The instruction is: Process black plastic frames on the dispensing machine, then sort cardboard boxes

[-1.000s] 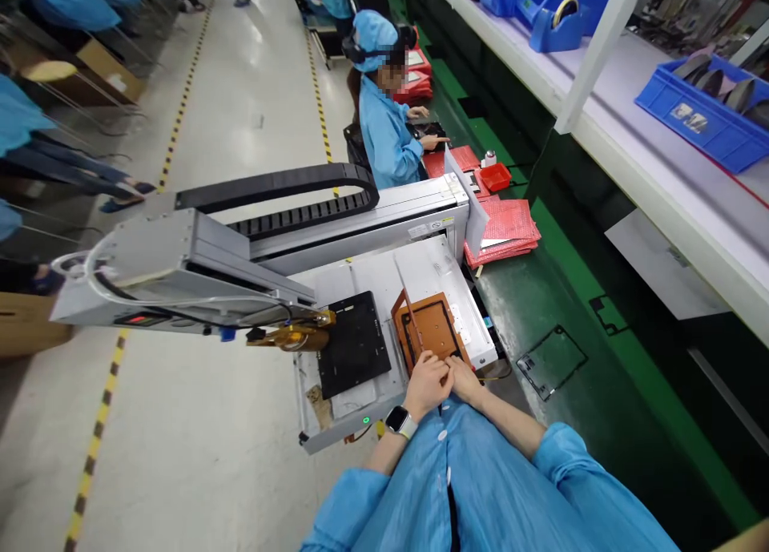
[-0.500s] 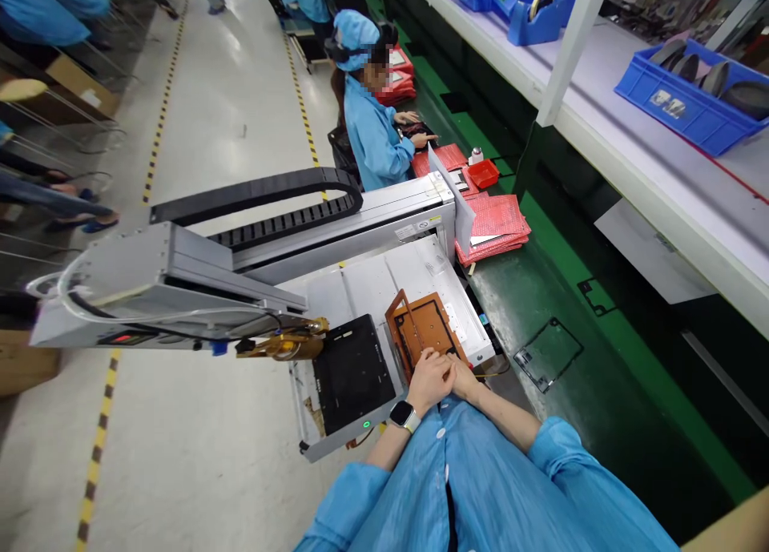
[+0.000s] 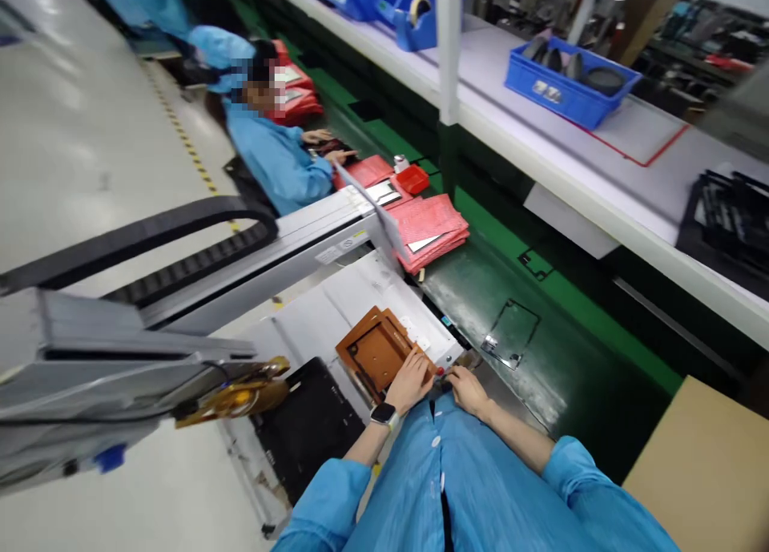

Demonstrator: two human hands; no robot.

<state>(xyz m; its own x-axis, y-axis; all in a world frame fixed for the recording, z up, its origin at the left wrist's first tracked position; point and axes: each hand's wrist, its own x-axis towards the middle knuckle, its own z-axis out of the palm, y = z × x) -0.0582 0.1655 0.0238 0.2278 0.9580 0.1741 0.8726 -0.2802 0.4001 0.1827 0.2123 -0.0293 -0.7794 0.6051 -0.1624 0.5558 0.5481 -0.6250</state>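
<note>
Left hand (image 3: 410,381): fingers slightly bent, on the near edge of an orange-brown fixture (image 3: 384,360), lying at 11 o'clock; grip unclear. Right hand (image 3: 469,390): fingers curled, contents hidden, beside a red button (image 3: 440,371). Black panel (image 3: 309,424): left hand's 8 o'clock. Thin black frame (image 3: 491,344): green counter (image 3: 541,376), right hand's 1 o'clock.

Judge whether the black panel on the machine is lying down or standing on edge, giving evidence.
Lying down: the black panel shows its broad face upward over the white machine bed, beside the brown fixture.
</note>
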